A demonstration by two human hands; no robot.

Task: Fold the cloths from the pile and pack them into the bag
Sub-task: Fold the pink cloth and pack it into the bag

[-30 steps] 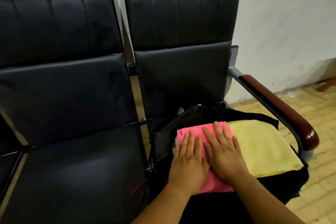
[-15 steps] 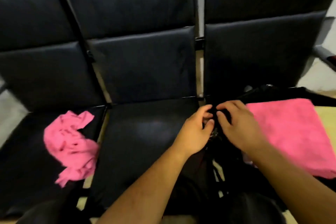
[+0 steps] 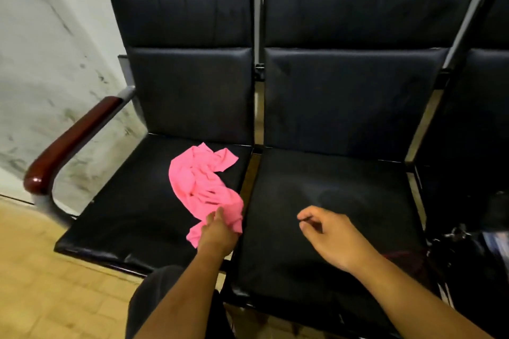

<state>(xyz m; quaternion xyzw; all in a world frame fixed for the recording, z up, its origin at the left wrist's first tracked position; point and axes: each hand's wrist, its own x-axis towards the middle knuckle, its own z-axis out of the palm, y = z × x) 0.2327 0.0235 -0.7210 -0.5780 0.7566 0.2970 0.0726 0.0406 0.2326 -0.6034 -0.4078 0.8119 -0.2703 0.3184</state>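
A crumpled pink cloth [image 3: 202, 179] lies on the left black seat [image 3: 132, 212], near its right edge. My left hand [image 3: 217, 231] is at the cloth's near end and its fingers grip the fabric there. My right hand [image 3: 330, 234] hovers over the middle seat [image 3: 330, 201] with loosely curled fingers and holds nothing. The black bag [image 3: 468, 245] shows only partly at the right edge, on the third seat; its contents are out of view.
Three joined black chairs stand against a white wall [image 3: 41, 63]. A dark red armrest [image 3: 71, 137] bounds the left seat. Metal frame gaps run between the seats. Yellowish tiled floor [image 3: 41, 270] lies at the lower left.
The view swung left from the bag to the left seats. Both hands left the bag; my left hand reached to the crumpled pink cloth and took hold of it. My right hand came away empty.
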